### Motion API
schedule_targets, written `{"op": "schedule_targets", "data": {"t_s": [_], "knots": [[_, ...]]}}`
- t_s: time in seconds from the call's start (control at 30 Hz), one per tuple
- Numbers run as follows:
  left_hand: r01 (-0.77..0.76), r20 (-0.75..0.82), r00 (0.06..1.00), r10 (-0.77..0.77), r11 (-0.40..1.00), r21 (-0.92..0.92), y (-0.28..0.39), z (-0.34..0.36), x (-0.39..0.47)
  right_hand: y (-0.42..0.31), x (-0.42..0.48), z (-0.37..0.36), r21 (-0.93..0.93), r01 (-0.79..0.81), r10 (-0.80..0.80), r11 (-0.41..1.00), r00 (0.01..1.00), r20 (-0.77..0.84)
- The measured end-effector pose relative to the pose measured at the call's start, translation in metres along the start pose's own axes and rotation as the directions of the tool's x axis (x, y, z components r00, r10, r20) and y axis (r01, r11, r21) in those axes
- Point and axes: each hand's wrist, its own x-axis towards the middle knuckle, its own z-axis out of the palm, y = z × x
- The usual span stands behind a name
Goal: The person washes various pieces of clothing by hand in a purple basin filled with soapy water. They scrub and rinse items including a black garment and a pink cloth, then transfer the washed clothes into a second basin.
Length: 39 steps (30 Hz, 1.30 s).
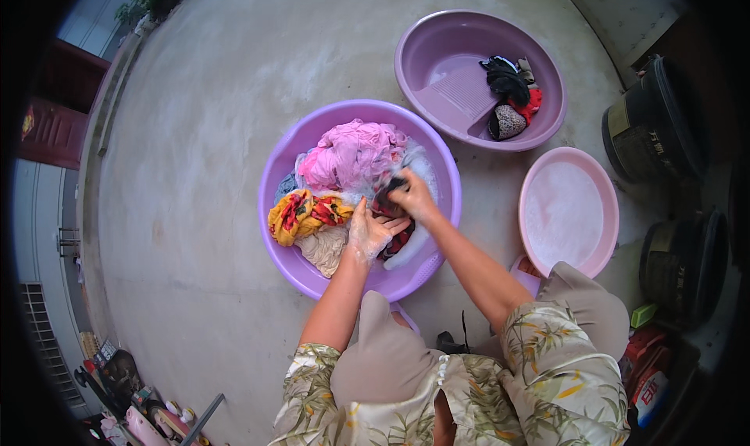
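A round purple plastic basin (287, 264) stands on the ground before me, holding wet clothes and suds. My right hand (415, 197) is closed on a dark garment (387, 195), slightly blurred. Beside it, lower left, my left hand (372, 232) is wet and soapy, palm up with fingers spread, touching or close to the dark red and black patterned cloth (398, 241). A pink garment (354, 153) is heaped at the basin's far side. Yellow cloth with red flowers (302, 214) lies at the left, above a cream cloth (324, 249). Foam (419, 164) covers the basin's right side.
Beyond, at the upper right, a mauve basin (428, 41) with a built-in washboard (460, 94) holds black, red and leopard-patterned clothes (507, 122). A pink basin (612, 211) of sudsy water stands at the right, near black buckets (650, 129). Assorted objects (140, 411) lie at the lower left.
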Motion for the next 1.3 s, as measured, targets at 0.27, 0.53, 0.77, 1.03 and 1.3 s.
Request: {"op": "schedule_targets", "data": {"t_s": [0.27,0.53,0.77,1.03,1.3], "knots": [[-0.237,0.067,0.971,0.228,0.942,0.238,-0.013,-0.014,0.022,-0.006,-0.027,0.03,-0.532,0.336,-0.431,0.777,0.9,-0.061],[-0.156,0.622,0.708,0.334,0.934,-0.322,-0.012,-0.011,0.032,0.005,-0.02,0.05,-0.489,0.181,-0.222,0.853,0.975,-0.029],[-0.356,0.134,0.933,0.333,0.907,0.226,0.013,-0.006,0.002,0.05,0.032,-0.01,-0.355,-0.127,0.08,0.926,0.986,-0.145],[-0.51,0.147,0.859,0.491,0.848,0.148,0.057,-0.006,-0.037,-0.013,0.046,-0.065,0.216,-0.103,0.117,0.971,0.992,-0.054],[-0.586,0.035,0.801,0.597,0.772,0.247,0.069,0.001,-0.067,-0.017,0.059,-0.085,0.316,0.139,-0.02,0.938,0.935,-0.353]]}}
